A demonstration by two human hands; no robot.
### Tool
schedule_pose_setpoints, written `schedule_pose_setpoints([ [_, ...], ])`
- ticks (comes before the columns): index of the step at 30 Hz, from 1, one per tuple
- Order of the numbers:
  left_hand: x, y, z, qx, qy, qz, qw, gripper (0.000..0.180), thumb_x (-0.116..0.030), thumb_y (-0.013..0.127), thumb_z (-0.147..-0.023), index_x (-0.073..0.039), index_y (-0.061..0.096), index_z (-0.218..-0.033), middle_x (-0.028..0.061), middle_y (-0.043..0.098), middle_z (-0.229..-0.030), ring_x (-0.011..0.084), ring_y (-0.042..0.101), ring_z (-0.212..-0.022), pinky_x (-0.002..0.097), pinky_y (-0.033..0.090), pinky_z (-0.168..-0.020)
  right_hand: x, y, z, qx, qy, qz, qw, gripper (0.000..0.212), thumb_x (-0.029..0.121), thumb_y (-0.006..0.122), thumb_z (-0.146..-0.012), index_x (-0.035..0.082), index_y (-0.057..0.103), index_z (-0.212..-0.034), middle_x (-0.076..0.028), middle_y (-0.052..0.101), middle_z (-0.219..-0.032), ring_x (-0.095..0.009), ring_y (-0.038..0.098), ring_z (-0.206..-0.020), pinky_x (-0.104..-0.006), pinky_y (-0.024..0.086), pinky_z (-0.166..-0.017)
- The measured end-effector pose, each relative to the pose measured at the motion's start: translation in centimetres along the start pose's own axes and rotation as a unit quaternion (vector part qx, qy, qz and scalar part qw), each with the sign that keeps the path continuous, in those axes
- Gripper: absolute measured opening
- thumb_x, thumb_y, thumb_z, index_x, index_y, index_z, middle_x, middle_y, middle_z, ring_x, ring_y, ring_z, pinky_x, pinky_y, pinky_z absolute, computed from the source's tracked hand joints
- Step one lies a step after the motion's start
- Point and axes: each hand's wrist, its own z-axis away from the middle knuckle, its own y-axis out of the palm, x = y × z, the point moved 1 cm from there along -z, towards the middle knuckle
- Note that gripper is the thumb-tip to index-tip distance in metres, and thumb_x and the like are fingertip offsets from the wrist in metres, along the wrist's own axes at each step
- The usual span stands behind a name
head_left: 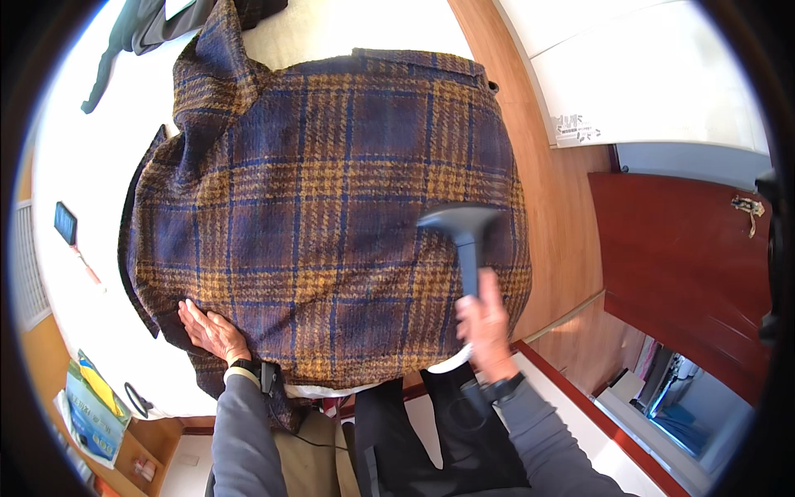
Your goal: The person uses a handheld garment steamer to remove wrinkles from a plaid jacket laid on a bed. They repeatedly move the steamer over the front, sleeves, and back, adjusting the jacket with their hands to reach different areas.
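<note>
A brown, blue and yellow plaid wool coat (323, 199) lies spread over a white-covered surface, one sleeve folded toward the upper left. My left hand (213, 331) rests flat on its lower left part, fingers stretched out and holding nothing. Closed round the straight handle of a dark grey T-shaped nozzle (466, 240), my right hand (487, 327) is over the coat's right side. The nozzle's wide head lies across the plaid cloth, slightly blurred. What joins the handle's lower end is partly hidden behind my right hand and wrist.
A phone-like dark device (65, 223) with a cord lies at the left. Dark clothing (178, 25) is at the far left, scissors (138, 400) at the near left edge. Wooden flooring (555, 215) and a reddish-brown door (679, 265) are to the right. A thin black cord (319, 444) hangs near my legs.
</note>
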Motion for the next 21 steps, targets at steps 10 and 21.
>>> schedule_pose_setpoints([
  [10,-4.0,-2.1,0.6,0.177,-0.087,0.081,0.977,0.068,-0.033,0.049,-0.11,-0.004,0.026,-0.166,0.0253,0.018,-0.173,0.0433,0.02,-0.16,0.0551,0.02,-0.128,-0.7,-1.8,5.8,0.033,-0.159,0.07,0.984,0.07,0.014,0.066,-0.099,0.003,0.038,-0.162,-0.012,0.072,-0.111,-0.016,0.071,-0.082,-0.0317,0.059,-0.073],
  [21,-17.5,-10.4,14.6,0.405,0.038,-0.034,0.913,0.13,-0.072,0.07,-0.086,0.008,0.004,-0.165,0.0344,0.001,-0.172,0.0504,0.003,-0.16,0.0746,0.025,-0.118,-3.5,-12.2,-0.3,-0.148,0.074,-0.142,0.976,0.033,0.024,0.055,-0.106,0.01,0.052,-0.135,0.003,0.05,-0.075,-0.005,0.051,-0.054,-0.0208,0.045,-0.044],
])
